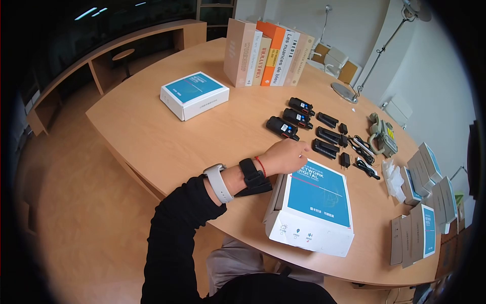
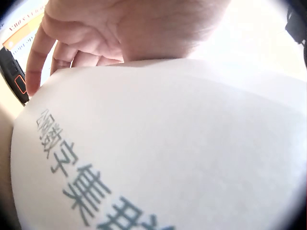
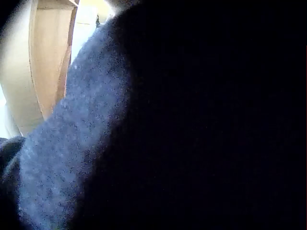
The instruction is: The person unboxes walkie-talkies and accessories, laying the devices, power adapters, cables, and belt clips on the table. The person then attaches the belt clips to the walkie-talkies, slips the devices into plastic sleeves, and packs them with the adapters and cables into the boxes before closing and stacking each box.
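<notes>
A white box with a blue printed lid (image 1: 319, 195) lies near the table's front edge. My left hand (image 1: 286, 156) is at its far left corner, with the wrist over its left side. In the left wrist view the left hand (image 2: 129, 28) has its fingers loosely bent beyond the edge of the box's white side (image 2: 192, 139), which carries dark printed characters. Just beyond the hand lie several black two-way radios (image 1: 282, 127). My right hand is out of sight; the right wrist view is mostly dark, with greyish fabric (image 3: 91, 115) along its left.
Another blue-and-white box (image 1: 195, 95) sits at the far left, before a row of upright books (image 1: 268, 55). Black battery-like pieces (image 1: 325, 148), adapters and cables (image 1: 362, 149) lie right of the radios. A telephone (image 1: 383, 134), crumpled plastic (image 1: 394, 180) and opened boxes (image 1: 417, 230) stand farther right.
</notes>
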A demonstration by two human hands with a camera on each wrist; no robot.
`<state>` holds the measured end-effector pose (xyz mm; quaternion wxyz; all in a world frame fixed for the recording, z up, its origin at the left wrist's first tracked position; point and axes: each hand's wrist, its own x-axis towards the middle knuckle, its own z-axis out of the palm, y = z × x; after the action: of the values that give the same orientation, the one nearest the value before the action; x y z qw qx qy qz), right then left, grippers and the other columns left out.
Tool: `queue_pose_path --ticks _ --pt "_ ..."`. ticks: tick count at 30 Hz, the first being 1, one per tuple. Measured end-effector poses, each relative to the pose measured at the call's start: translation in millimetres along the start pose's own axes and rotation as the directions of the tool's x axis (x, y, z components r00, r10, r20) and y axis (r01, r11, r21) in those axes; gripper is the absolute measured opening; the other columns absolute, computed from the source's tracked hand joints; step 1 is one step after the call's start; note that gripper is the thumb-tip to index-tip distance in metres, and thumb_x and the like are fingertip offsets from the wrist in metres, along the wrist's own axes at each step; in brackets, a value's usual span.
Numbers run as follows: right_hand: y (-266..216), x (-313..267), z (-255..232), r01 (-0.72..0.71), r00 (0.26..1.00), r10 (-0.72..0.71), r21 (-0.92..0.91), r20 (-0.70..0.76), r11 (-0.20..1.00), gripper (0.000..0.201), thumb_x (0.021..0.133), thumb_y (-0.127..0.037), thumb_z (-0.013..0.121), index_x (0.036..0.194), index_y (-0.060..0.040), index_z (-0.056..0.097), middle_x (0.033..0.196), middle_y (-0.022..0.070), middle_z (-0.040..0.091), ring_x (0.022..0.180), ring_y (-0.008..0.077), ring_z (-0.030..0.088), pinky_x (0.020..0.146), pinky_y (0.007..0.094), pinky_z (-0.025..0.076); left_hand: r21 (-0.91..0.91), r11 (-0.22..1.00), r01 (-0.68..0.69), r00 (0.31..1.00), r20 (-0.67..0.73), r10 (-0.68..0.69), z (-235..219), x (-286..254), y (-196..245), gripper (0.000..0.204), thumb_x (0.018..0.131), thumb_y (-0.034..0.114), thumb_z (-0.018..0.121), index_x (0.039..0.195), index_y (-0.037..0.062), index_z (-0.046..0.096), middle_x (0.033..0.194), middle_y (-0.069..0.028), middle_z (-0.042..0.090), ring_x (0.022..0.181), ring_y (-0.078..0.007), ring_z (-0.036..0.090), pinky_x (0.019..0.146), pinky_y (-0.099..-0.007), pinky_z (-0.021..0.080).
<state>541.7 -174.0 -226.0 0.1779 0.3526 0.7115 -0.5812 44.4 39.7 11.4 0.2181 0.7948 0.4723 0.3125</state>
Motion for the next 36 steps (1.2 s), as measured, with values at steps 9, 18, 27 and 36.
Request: queue_pose_path --ticks 9,18,27,36 --pt "3 -13 20 -0.034 0.999 0.035 0.044 -0.022 0.998 0.021 0.075 -0.025 0.061 0.089 -0.0117 0.069 0.082 0.0089 0.067 0.081 0.029 0.062 0.072 0.0373 0.048 0.036 0.999 -0.01 0.999 -0.044 0.012 4 0 -3 0.031 0.082 0.018 0.053 0.106 -0.0014 0.059 0.09 -0.0161 0.066 0.087 -0.0287 0.063 0.079 -0.0348 0.048" --pt "2 -24 27 -0.061 0.997 0.064 0.062 -0.05 0.996 0.021 0.075 -0.025 0.061 0.089 -0.0114 0.069 0.082 0.009 0.067 0.08 0.0288 0.061 0.072 0.0373 0.047 0.028 0.999 0.018 0.999 -0.038 -0.017 4 0 -2 0.031 0.081 0.019 0.054 0.105 -0.0005 0.06 0.09 -0.0166 0.066 0.087 -0.0285 0.063 0.079 -0.0348 0.048" --pt "-1 -28 25 -0.081 0.995 0.085 0.06 -0.061 0.995 0.021 0.076 -0.025 0.06 0.089 -0.0111 0.069 0.082 0.0092 0.067 0.08 0.0287 0.061 0.072 0.0374 0.047 0.052 0.998 0.019 0.999 -0.044 -0.017 4 1 -2 0.031 0.082 0.02 0.054 0.105 0.0 0.06 0.09 -0.0182 0.066 0.087 -0.0299 0.064 0.079 -0.036 0.049" --pt "-4 -33 23 -0.098 0.992 0.103 0.059 -0.075 0.993 0.021 0.076 -0.025 0.059 0.089 -0.0108 0.069 0.082 0.0093 0.067 0.08 0.0285 0.061 0.071 0.0374 0.047 0.089 0.996 0.02 0.999 -0.047 -0.016 2 0 -2 0.032 0.083 0.021 0.054 0.107 0.0008 0.06 0.092 -0.018 0.066 0.089 -0.03 0.063 0.08 -0.0363 0.049"
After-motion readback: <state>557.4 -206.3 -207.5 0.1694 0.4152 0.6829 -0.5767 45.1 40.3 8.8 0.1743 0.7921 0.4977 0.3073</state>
